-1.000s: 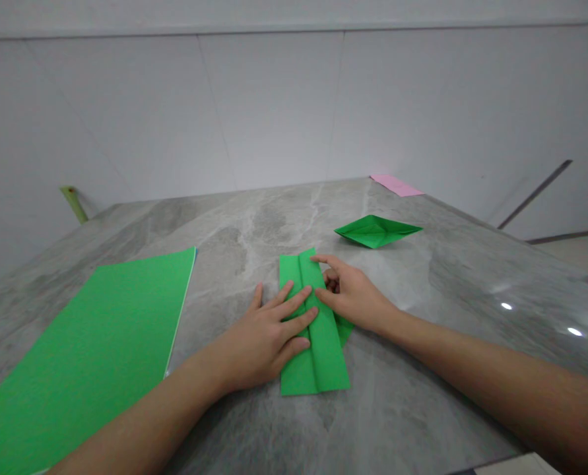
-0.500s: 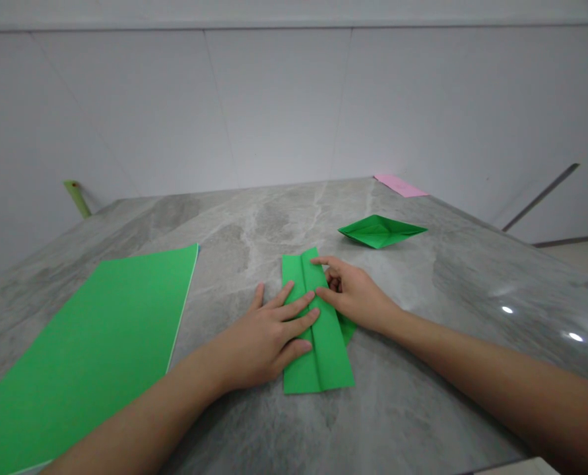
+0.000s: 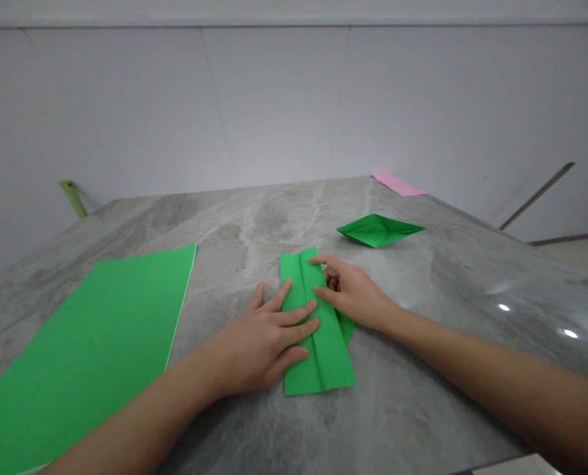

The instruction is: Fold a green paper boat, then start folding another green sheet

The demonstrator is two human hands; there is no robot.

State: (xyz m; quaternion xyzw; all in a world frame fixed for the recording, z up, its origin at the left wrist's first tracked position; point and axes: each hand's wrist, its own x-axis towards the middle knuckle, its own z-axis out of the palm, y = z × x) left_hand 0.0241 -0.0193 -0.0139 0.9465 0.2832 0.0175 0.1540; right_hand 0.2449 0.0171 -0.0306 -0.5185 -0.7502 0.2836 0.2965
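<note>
A strip of folded green paper point(image 3: 330, 353) lies lengthwise before me, creased along its middle. My left hand point(image 3: 268, 340) is open, its fingers spread flat over the strip's left half and reaching the crease. At the strip's upper right edge is my right hand point(image 3: 356, 293), closed on the paper: index finger and thumb rest on top, the other fingers curl beside the edge. A green flap point(image 3: 346, 326) pokes out from under the right side, partly hidden by the strip and my right hand.
Further back to the right sits a pointed, boat-shaped green paper fold point(image 3: 377, 231). A stack of green paper point(image 3: 105, 336) lies at the left on the grey marbled table point(image 3: 244, 231). Pink paper point(image 3: 399, 185) lies at the far right edge, near the white wall point(image 3: 274, 105).
My left hand has slid slightly toward me along the strip, its fingers still spread. My right hand stays at the same edge. The whole view has shifted a little.
</note>
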